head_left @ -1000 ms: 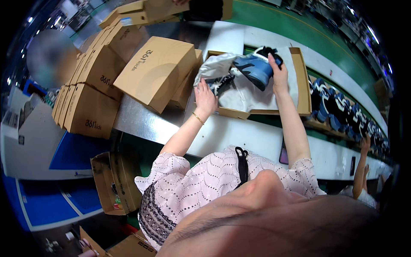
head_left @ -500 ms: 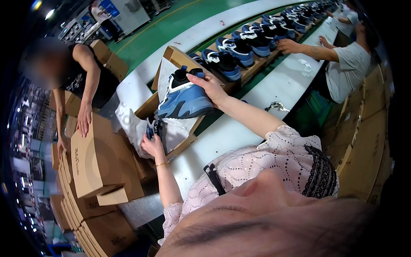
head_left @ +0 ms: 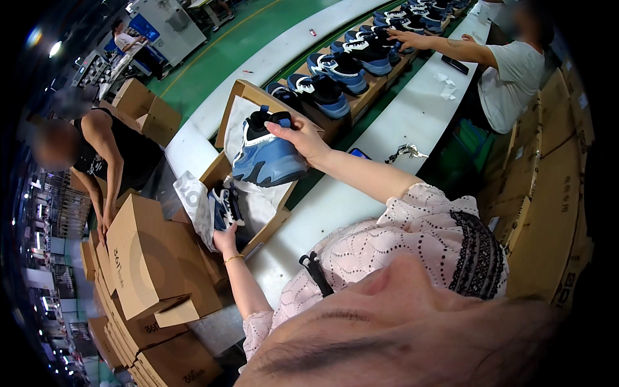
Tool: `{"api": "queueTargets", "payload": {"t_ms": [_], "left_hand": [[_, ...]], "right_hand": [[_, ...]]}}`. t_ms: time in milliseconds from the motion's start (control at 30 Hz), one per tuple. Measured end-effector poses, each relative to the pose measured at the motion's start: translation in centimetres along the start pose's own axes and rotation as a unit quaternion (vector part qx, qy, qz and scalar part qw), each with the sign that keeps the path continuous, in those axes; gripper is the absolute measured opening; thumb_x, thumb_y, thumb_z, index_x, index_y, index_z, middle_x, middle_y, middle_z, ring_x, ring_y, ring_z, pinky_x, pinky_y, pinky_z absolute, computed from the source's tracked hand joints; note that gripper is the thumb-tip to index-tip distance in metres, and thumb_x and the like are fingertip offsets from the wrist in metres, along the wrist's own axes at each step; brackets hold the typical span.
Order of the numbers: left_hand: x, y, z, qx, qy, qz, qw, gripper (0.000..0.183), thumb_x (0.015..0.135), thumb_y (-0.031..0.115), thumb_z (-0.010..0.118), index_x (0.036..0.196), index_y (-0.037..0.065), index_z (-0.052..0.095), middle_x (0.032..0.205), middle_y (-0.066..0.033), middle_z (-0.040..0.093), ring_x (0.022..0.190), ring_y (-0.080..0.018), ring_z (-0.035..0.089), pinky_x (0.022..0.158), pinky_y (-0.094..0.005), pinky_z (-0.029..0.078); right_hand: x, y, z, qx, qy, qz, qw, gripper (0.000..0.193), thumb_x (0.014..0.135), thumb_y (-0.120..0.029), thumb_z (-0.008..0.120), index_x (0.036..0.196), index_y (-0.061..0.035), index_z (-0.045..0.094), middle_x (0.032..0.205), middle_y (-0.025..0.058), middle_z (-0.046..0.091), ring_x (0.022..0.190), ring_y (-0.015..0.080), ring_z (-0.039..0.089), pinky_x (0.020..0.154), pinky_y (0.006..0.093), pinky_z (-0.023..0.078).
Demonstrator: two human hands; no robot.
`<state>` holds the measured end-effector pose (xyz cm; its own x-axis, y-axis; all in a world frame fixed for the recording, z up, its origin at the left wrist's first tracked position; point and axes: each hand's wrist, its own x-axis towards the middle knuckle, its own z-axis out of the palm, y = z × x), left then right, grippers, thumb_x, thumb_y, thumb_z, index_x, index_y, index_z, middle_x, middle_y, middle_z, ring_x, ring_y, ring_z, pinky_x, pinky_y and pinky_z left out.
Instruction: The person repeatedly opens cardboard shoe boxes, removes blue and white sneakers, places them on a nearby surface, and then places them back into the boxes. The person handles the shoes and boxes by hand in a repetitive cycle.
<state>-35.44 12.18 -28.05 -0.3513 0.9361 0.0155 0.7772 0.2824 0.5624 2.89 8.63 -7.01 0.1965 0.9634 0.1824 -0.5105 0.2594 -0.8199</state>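
Observation:
My right hand grips a blue sneaker with a black collar and thick sole, holding it by the upper above an open cardboard shoebox. A second sneaker, blue and white, lies tilted at the box's left side. My left hand is closed around the near end of that sneaker, its fingers partly hidden. White wrapping paper spills over the box's left edge beside this hand, and more paper lines the inside. The raised sneaker hides part of the box's interior.
Rows of matching sneakers sit in boxes along the conveyor. Stacked cartons stand at left, where a co-worker in black leans over. Another co-worker reaches toward the row. Keys and a phone lie on the white bench.
The second sneaker shows more clearly at the box's left side, with my left hand still on it. My view has shifted. The co-worker at left has bent lower over the cartons.

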Motion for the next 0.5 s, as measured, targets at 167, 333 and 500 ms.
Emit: {"api": "queueTargets", "payload": {"t_ms": [167,333,500], "left_hand": [[-6.0,6.0,-4.2,-0.634,-0.296,-0.110,0.706,0.051,0.082,0.022,0.068,0.122,0.001,0.045,0.116,-0.0111,0.056,0.104,-0.0214,0.057,0.088,-0.0372,0.047],[-12.6,4.0,-6.4,-0.546,-0.415,0.075,0.724,0.096,0.059,0.008,0.083,0.139,0.003,0.030,0.133,-0.0063,0.044,0.123,-0.0159,0.040,0.103,-0.0282,0.030],[-13.8,5.1,-10.0,-0.117,-0.505,0.121,0.847,0.056,0.072,0.020,0.075,0.121,0.005,0.054,0.110,-0.0083,0.060,0.098,-0.0173,0.056,0.087,-0.0285,0.043]], "right_hand": [[0.1,-1.2,-0.4,0.004,0.055,0.006,0.998,0.032,0.076,-0.026,0.074,0.097,-0.0027,0.065,0.090,0.0028,0.063,0.082,0.0073,0.056,0.075,0.0228,0.044],[0.6,-4.3,-5.1,-0.173,0.106,-0.012,0.979,0.051,0.081,-0.039,0.066,0.116,-0.0031,0.058,0.103,0.0063,0.062,0.094,0.0142,0.055,0.089,0.0297,0.039],[0.0,-13.3,-9.2,0.111,0.103,-0.059,0.987,0.069,0.085,-0.052,0.051,0.121,0.0070,0.048,0.119,0.0198,0.054,0.105,0.0327,0.055,0.092,0.0415,0.044]]}}
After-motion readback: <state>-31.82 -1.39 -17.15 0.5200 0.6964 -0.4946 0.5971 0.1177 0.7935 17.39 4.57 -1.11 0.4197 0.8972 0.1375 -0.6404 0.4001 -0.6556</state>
